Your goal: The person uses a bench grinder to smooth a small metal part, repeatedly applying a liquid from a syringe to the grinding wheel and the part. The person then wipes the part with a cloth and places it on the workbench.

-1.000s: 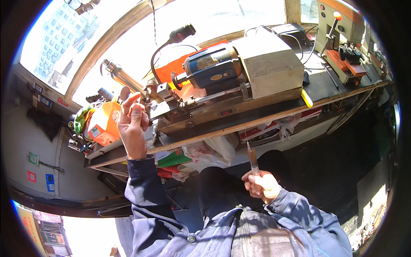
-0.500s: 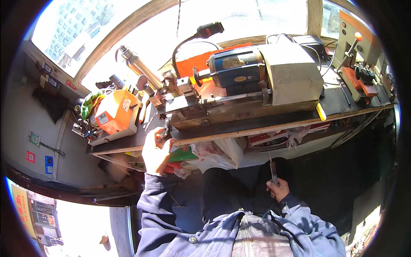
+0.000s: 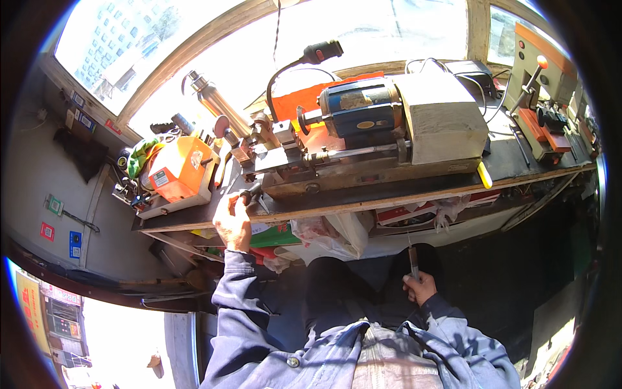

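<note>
At the front left corner of the bench machine, my left hand [image 3: 232,223] has its fingers closed around a short black handle [image 3: 251,192]. Part of that handle is hidden by the fingers. The machine [image 3: 363,175] has a metal bed, a blue motor [image 3: 363,107] and a small clamp block at its left end. Low over my right thigh, my right hand [image 3: 420,287] is closed on a slim hand tool [image 3: 413,258]. Its brown and grey handle points up and away from me, and a thin shaft sticks out of its far end, too fine to name the kind.
An orange machine [image 3: 178,170] stands left on the bench, beside a steel flask [image 3: 220,104]. A bendable lamp [image 3: 321,52] arches behind the motor. Far right is another machine with an orange-knobbed lever [image 3: 536,72]. Plastic bags [image 3: 337,233] hang below the bench edge [image 3: 363,206].
My left hand has shifted slightly left, and the black handle now leans more to the left. The right hand and its tool stay nearly still. The whole view has tilted slightly.
</note>
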A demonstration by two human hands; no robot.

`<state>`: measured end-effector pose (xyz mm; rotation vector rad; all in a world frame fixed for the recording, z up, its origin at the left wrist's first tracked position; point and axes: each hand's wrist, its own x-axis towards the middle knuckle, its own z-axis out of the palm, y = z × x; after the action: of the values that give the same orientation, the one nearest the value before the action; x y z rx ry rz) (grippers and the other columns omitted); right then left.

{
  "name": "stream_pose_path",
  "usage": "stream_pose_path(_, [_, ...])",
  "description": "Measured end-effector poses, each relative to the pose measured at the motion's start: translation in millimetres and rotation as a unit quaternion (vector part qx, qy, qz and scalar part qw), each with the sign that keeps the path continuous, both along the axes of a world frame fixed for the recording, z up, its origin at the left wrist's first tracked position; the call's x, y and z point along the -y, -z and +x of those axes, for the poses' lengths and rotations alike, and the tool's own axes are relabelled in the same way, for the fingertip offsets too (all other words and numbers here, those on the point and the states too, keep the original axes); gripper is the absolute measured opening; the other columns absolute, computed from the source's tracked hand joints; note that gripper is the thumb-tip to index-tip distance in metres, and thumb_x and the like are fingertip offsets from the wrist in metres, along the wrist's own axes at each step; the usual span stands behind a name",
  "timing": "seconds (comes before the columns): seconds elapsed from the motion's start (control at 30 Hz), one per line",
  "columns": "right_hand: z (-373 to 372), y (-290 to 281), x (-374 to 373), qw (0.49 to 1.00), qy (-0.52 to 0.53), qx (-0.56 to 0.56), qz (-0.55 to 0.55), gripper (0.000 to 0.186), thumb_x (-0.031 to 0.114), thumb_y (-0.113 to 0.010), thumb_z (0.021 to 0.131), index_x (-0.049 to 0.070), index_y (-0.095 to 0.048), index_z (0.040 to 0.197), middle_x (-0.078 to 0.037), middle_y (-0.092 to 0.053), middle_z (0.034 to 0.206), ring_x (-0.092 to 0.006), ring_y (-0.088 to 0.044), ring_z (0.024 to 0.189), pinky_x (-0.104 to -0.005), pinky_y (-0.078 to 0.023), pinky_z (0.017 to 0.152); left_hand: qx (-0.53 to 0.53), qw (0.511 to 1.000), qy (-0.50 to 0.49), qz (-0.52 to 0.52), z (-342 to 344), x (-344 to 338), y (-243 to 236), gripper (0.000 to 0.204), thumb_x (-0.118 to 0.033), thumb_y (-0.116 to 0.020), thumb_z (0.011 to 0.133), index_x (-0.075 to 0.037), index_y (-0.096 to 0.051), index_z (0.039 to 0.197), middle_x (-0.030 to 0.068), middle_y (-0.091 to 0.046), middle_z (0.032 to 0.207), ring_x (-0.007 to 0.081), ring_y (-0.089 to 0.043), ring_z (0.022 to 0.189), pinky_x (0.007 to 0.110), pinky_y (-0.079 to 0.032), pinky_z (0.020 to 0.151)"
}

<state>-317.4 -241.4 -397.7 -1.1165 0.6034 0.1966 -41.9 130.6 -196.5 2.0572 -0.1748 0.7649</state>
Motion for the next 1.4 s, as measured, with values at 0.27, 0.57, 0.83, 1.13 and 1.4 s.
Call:
stream_pose_path(0.27, [-3.7,-10.4,-3.6,0.998,0.006,0.04,-0.04,0.019,0.021,-0.069,0.093,0.003,-0.061,0.094,-0.005,-0.06,0.071,-0.0077,-0.044,0.046,-0.0252,-0.034,0.043,-0.126,0.908,0.153,-0.369,-86.6,21.8,4.2,0.018,-0.022,-0.062,0.102,-0.004,-0.061,0.1,0.0047,-0.06,0.077,0.0126,-0.058,0.053,0.022,-0.046,0.049])
stream_pose_path(0.57, [-11.8,-36.2,-12.2,0.993,0.024,0.074,-0.092,0.02,0.023,-0.071,0.092,0.004,-0.066,0.096,-0.003,-0.062,0.07,-0.0045,-0.045,0.049,-0.0221,-0.032,0.046,-0.321,0.727,0.241,-0.557,-180.5,84.7,30.7,0.012,-0.016,-0.057,0.102,-0.004,-0.058,0.101,0.0094,-0.061,0.097,0.0206,-0.07,0.077,0.041,-0.064,0.074])
stream_pose_path(0.83, [-17.2,-90.0,15.7,0.964,0.108,0.123,-0.211,0.028,0.014,-0.066,0.094,0.0,-0.06,0.117,-0.005,-0.063,0.078,-0.0055,-0.047,0.054,-0.0211,-0.036,0.05,-0.41,0.671,0.276,-0.553,-189.4,98.7,50.4,0.019,-0.012,-0.066,0.097,-0.008,-0.055,0.111,0.0111,-0.066,0.103,0.0243,-0.074,0.088,0.038,-0.063,0.078])
stream_pose_path(1.13, [3.3,-166.8,124.9,0.834,0.219,0.221,-0.456,0.038,0.013,-0.065,0.097,-0.001,-0.054,0.13,0.0,-0.06,0.082,-0.0019,-0.047,0.063,-0.0181,-0.039,0.058,-0.499,0.608,0.309,-0.535,-205.7,115.0,69.1,0.042,-0.014,-0.076,0.09,-0.009,-0.048,0.12,0.013,-0.065,0.098,0.0252,-0.072,0.082,0.039,-0.062,0.069])
stream_pose_path(1.4, [40.8,-212.5,165.0,0.682,0.169,0.216,-0.678,0.031,0.017,-0.062,0.097,0.001,-0.065,0.124,-0.013,-0.072,0.101,-0.0254,-0.071,0.094,-0.0328,-0.054,0.085,-0.506,0.598,0.312,-0.538,-205.4,111.3,83.1,0.035,-0.012,-0.073,0.092,-0.009,-0.049,0.118,0.0129,-0.065,0.095,0.0264,-0.071,0.075,0.041,-0.062,0.064])
